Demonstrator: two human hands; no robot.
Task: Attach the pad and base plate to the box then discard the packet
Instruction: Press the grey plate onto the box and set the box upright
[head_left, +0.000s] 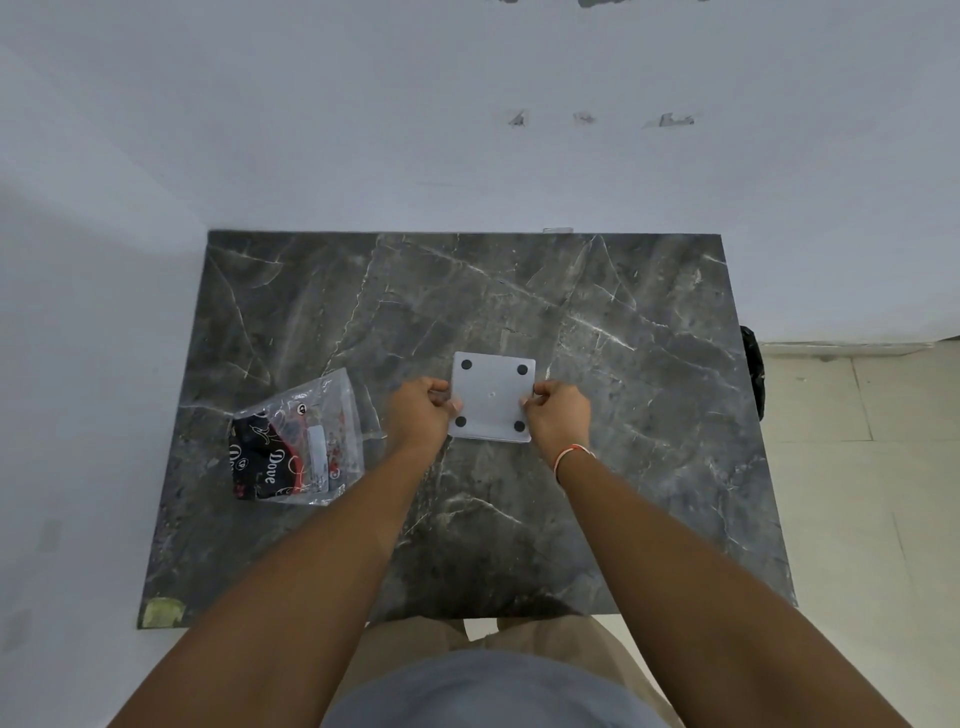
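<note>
A white square box lies on the dark marble table with its flat underside up, showing a black round pad near each corner and a small hole in the middle. My left hand grips its left edge and my right hand grips its right edge, fingers curled around the sides. A clear plastic packet lies to the left of my left hand, holding a black printed item with red and white markings. Whether the base plate is a separate piece I cannot tell.
The table stands against a white wall at the back and left. A black object hangs beside the table's right edge, over a tiled floor. A yellowish patch marks the table's near left corner.
</note>
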